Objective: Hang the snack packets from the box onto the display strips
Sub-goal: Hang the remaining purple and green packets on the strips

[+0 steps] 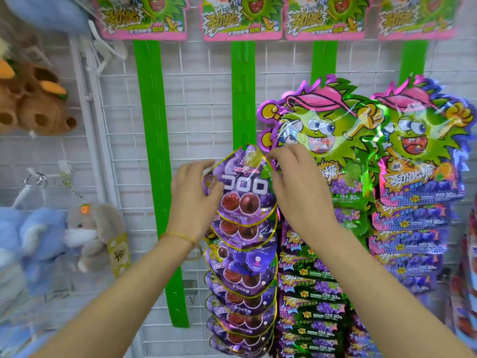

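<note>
purple grape packet point(244, 186): glossy, gold-edged | left hand point(192, 200) grips left edge | right hand point(296, 192) pinches top corner

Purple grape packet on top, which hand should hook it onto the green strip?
Probably the right hand: it pinches the top edge of the purple grape packet, close beside the green strip. The left hand grips the packet's side lower down, so it is better placed to steady it.

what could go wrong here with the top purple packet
The purple packet is bowed between the left hand and right hand; its top may miss a tab on the green strip and drop. Pushing could knock the packets below loose, and the right hand may snag the neighbouring green packet.
</note>
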A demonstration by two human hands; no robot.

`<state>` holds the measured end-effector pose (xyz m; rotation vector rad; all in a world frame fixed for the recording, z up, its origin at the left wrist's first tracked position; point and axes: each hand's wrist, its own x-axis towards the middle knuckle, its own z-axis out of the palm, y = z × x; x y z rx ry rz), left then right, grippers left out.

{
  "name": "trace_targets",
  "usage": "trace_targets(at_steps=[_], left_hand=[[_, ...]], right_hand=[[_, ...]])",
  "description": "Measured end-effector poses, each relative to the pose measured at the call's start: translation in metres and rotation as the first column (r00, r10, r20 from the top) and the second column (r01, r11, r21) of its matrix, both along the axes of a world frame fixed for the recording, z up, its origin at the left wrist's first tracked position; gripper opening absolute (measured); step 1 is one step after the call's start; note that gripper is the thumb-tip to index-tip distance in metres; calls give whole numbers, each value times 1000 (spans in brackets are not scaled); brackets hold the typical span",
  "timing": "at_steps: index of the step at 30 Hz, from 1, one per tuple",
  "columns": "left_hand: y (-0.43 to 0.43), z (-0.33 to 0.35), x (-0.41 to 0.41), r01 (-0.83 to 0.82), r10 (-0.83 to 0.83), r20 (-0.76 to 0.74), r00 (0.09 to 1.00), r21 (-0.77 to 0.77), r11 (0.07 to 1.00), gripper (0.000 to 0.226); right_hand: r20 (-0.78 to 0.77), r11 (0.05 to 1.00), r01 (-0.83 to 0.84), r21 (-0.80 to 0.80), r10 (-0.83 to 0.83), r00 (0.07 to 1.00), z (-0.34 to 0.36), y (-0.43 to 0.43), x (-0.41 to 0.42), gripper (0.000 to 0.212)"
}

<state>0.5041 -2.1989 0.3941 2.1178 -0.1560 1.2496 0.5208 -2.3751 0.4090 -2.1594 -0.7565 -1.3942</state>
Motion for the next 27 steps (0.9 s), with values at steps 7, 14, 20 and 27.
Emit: trace_targets(at_steps=[7,14,20,27], left_hand=[[-34,-184,-90,224,-298,-364,882,-232,947,28],[-30,-277,-99,172,-357,-818,451,-312,934,23],[-29,-275,-92,145,-370,-826,425,-342,929,22],[-32,-264,-85,118,-419,-785,456,-413,903,20]], right_hand=[[-638,965,-214,150,260,725,-206,-40,-50,21],[-986,997,-63,33,23,-164,-420,-70,-85,20],[-965,956,-192,-224,-245,-95,-490,-53,-99,89],[-896,903,-192,-385,-415,-156,-512,-11,-106,97]])
